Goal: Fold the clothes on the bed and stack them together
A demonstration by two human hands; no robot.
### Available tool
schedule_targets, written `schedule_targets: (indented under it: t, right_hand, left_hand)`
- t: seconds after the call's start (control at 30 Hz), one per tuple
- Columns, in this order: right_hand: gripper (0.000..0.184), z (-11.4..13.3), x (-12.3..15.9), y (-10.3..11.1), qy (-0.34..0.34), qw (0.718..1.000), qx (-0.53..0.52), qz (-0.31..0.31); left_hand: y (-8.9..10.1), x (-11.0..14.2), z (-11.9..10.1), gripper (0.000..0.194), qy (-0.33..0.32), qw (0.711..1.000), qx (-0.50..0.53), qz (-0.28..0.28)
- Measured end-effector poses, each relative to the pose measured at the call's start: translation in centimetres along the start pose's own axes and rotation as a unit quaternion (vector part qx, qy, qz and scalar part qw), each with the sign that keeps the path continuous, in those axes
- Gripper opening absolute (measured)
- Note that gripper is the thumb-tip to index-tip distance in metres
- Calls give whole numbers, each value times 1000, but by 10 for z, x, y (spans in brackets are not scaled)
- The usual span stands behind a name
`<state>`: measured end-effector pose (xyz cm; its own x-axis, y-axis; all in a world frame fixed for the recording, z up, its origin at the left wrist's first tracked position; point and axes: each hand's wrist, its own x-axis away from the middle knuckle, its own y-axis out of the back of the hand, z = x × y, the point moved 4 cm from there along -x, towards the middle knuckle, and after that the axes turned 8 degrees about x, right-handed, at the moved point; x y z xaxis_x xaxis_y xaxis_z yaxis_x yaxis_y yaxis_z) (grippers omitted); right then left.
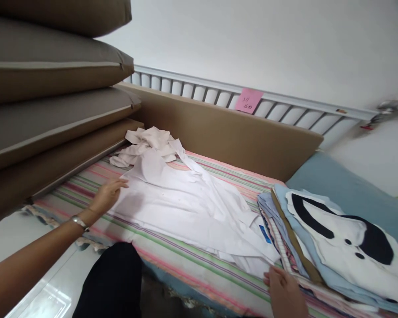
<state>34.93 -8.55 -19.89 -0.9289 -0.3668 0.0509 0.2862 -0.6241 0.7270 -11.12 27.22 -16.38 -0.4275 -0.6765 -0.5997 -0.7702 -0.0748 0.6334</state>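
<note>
A white collared shirt (pixel 185 194) lies spread on a striped cloth, wrinkled, with a blue label (pixel 264 234) near its right end. My left hand (pixel 109 195), with a silver bracelet at the wrist, is by the shirt's left edge, its fingers stretched out. It casts a shadow on the fabric, and whether the fingertips touch it is unclear. At the shirt's lower right corner is my right hand (pixel 285 293), its thumb and fingers closed on the fabric. Beyond the shirt's left end lies a crumpled pale garment (pixel 149 143).
Folded clothes (pixel 345 247) are stacked at the right, a white and black one on top. Thick brown cushions (pixel 53 84) pile up at the left. Behind stand a brown panel (pixel 225 128) and a white radiator (pixel 199 92) with a pink note (pixel 248 100). The striped cloth (pixel 199 278) covers the surface.
</note>
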Motion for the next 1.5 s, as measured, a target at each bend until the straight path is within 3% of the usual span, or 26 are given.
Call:
schedule_targets:
  t: [0.07,0.17,0.23,0.37,0.5,0.6,0.77,0.97,1.23,1.33,1.4,1.5]
  right_hand:
    - [31,26,6,1,101,992,71,-23]
    - [35,68,8,-22,264,959,103,29]
    - [37,82,2,-38,332,928,152,73]
    - [39,66,-27,-44,306,914,247,101]
    - [33,32,-48,-31,249,923,262,133]
    - [28,21,-56,-25,242,927,242,154]
    - [18,17,-60,-20,243,930,235,144]
    - [11,8,-58,-15,168,936,248,184]
    - [18,-2,-63,-19,164,932,239,219]
    - [27,-3,-69,-14,185,942,211,183]
    - [32,3,-68,-8,214,954,185,101]
    - [34,25,-45,-8,327,939,106,-9]
  left_hand:
    - [-33,-17,-40,27,3,999,36,38]
    - [-100,-39,-101,26,43,989,43,137]
    - [-146,-52,-134,28,59,975,38,212]
    - [-218,-75,-168,25,73,956,29,282]
    - [-257,-87,-170,12,111,934,35,339]
    - [-267,-88,-164,13,151,926,48,343]
    - [-275,-81,-154,24,215,932,55,286]
    - [-286,-70,-146,19,256,942,19,215]
    - [-292,-83,-144,17,266,935,2,236]
    - [-278,-81,-156,14,232,950,5,207]
    - [-258,-71,-169,17,198,965,15,170]
    - [-224,-38,-196,23,64,988,55,132]
